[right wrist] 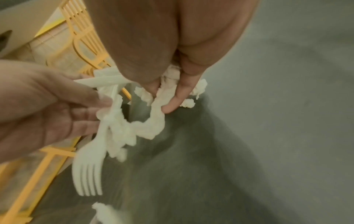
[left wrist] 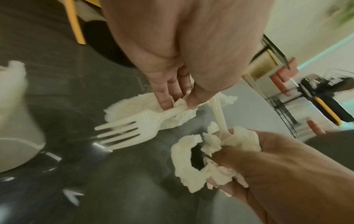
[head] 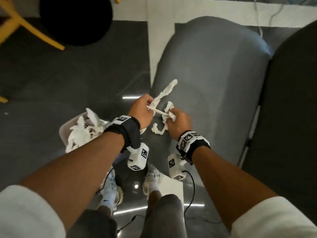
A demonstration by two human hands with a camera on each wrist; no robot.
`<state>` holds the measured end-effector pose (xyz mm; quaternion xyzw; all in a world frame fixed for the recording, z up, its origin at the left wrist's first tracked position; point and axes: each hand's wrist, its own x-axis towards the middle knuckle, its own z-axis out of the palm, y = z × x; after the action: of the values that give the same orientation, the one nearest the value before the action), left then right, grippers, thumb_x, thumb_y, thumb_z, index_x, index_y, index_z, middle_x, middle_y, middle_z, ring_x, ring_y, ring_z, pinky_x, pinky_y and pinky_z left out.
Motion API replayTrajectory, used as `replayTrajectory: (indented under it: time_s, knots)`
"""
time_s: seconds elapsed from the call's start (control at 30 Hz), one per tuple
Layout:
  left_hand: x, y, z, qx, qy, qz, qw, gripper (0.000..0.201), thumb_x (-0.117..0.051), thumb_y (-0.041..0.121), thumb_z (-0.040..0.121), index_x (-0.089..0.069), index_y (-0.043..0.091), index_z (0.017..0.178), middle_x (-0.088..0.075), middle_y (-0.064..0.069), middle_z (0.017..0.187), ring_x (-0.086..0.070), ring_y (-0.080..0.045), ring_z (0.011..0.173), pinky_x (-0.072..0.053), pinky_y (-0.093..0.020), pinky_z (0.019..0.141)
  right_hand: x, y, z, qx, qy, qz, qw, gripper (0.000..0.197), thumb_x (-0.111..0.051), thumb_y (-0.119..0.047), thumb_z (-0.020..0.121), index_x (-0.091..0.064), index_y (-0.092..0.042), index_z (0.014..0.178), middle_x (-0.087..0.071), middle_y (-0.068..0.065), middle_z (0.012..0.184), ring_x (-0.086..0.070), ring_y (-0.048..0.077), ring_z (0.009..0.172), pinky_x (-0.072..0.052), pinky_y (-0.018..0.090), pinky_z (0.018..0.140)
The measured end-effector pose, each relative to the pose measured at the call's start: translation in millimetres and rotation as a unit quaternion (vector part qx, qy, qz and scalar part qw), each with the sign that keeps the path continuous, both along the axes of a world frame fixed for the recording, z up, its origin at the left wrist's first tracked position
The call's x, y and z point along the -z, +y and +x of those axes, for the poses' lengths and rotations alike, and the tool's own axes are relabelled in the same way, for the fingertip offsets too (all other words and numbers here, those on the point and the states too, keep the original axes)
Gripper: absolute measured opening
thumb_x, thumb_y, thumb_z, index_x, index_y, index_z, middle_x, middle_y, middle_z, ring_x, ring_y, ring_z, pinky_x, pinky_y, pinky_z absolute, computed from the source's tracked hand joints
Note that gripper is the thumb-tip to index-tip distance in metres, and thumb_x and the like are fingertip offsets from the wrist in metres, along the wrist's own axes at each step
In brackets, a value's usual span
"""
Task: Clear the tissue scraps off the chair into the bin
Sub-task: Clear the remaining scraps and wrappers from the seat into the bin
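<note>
Both hands hover over the front edge of the grey chair point(head: 214, 66). My left hand point(head: 148, 105) pinches a long twisted tissue strip point(head: 164, 92) together with a white plastic fork point(left wrist: 124, 133). My right hand point(head: 171, 116) grips a crumpled tissue scrap point(head: 160, 128) that loops below it, along with the end of a white plastic handle point(head: 157, 111) that spans between the two hands. The bin point(head: 63, 133) stands on the floor, left of the chair and below my left forearm, with several tissue pieces in it. The chair seat behind the hands is bare.
A second, darker chair point(head: 291, 100) stands on the right. A black round seat point(head: 75, 19) and yellow chair legs point(head: 34, 31) are at the far left. My feet, a white sheet point(head: 171, 188) and cables lie on the glossy floor below.
</note>
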<state>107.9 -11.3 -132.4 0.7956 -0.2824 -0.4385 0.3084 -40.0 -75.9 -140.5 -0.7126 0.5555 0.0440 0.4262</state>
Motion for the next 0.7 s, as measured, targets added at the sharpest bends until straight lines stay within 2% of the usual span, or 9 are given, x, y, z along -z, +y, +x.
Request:
replayTrajectory:
  time_s: [0.1,0.2,0.3,0.4,0.5,0.57,0.63,0.67,0.7]
  knots:
    - [2.3,73.9,52.3,-0.089,0.002,0.025,0.996,0.015,-0.067,0.015,0.085,-0.068,0.019,0.099,-0.072,0.004,0.089,-0.069,-0.015,0.082,-0.056,-0.030,0.073,2.3,55.5,57.1,-0.019,-0.015,0.060,0.998,0.016,-0.063,-0.013,0.090,-0.068,-0.020,0.103,-0.068,0.001,0.089,-0.064,0.019,0.079,-0.053,0.031,0.074]
    - [18.4,153.0,101.9,-0.178,0.008,0.065,0.982,0.022,-0.067,0.009,0.080,-0.068,0.019,0.099,-0.072,0.003,0.090,-0.068,-0.013,0.084,-0.052,-0.023,0.073,19.9,108.3,109.1,-0.054,-0.021,0.081,0.995,0.016,-0.063,-0.016,0.091,-0.068,-0.023,0.104,-0.071,0.001,0.095,-0.068,0.018,0.084,-0.057,0.033,0.079]
    - [55.3,226.2,147.7,-0.281,0.006,0.090,0.955,0.023,-0.067,0.002,0.079,-0.067,0.017,0.096,-0.072,-0.001,0.092,-0.068,-0.018,0.084,-0.057,-0.035,0.081,49.7,157.4,165.7,-0.066,-0.010,0.117,0.991,0.017,-0.060,-0.018,0.090,-0.068,-0.024,0.105,-0.072,0.001,0.096,-0.069,0.019,0.085,-0.059,0.034,0.078]
    - [109.4,273.7,177.4,-0.342,0.001,0.123,0.932,0.020,-0.069,0.008,0.078,-0.065,0.020,0.093,-0.074,-0.004,0.094,-0.070,-0.023,0.087,-0.058,-0.040,0.083,103.2,199.9,215.3,-0.083,0.007,0.147,0.986,0.024,-0.060,-0.018,0.091,-0.066,-0.018,0.114,-0.071,0.004,0.109,-0.067,0.023,0.100,-0.055,0.035,0.088]
    - [175.9,286.0,183.9,-0.287,0.001,0.153,0.946,0.013,-0.062,0.004,0.084,-0.066,0.013,0.093,-0.068,-0.006,0.095,-0.064,-0.023,0.089,-0.054,-0.036,0.084,174.3,228.2,249.1,-0.130,0.073,0.126,0.981,0.031,-0.052,-0.015,0.093,-0.063,-0.012,0.122,-0.065,0.012,0.122,-0.063,0.031,0.113,-0.051,0.035,0.094]
    - [215.1,282.9,181.0,-0.255,0.003,0.163,0.953,0.017,-0.056,0.003,0.086,-0.067,0.007,0.098,-0.067,-0.010,0.108,-0.063,-0.026,0.102,-0.050,-0.033,0.090,219.2,242.6,256.2,-0.186,0.147,0.117,0.964,0.038,-0.051,-0.013,0.094,-0.055,-0.005,0.132,-0.055,0.018,0.135,-0.054,0.037,0.126,-0.046,0.041,0.105]
    - [245.4,275.8,176.0,-0.225,0.017,0.181,0.957,0.034,-0.054,0.015,0.087,-0.064,0.008,0.119,-0.062,-0.011,0.128,-0.056,-0.030,0.122,-0.044,-0.035,0.104,240.6,253.7,261.0,-0.295,0.210,0.098,0.927,0.043,-0.046,-0.015,0.100,-0.045,-0.002,0.141,-0.042,0.024,0.147,-0.040,0.043,0.137,-0.037,0.050,0.112]
    - [258.0,271.9,175.9,-0.201,0.015,0.189,0.961,0.046,-0.051,0.026,0.085,-0.061,0.009,0.126,-0.059,-0.011,0.133,-0.053,-0.031,0.127,-0.042,-0.038,0.108,248.4,254.7,260.9,-0.368,0.227,0.083,0.898,0.046,-0.043,-0.018,0.103,-0.039,-0.001,0.146,-0.036,0.024,0.152,-0.035,0.044,0.140,-0.033,0.053,0.114]
    - [270.2,269.8,175.3,-0.178,0.015,0.201,0.963,0.057,-0.047,0.034,0.078,-0.061,0.010,0.128,-0.060,-0.011,0.132,-0.054,-0.033,0.126,-0.043,-0.040,0.107,260.3,256.7,262.7,-0.401,0.252,0.079,0.877,0.050,-0.042,-0.021,0.104,-0.034,-0.001,0.149,-0.034,0.022,0.155,-0.032,0.042,0.142,-0.032,0.052,0.115]
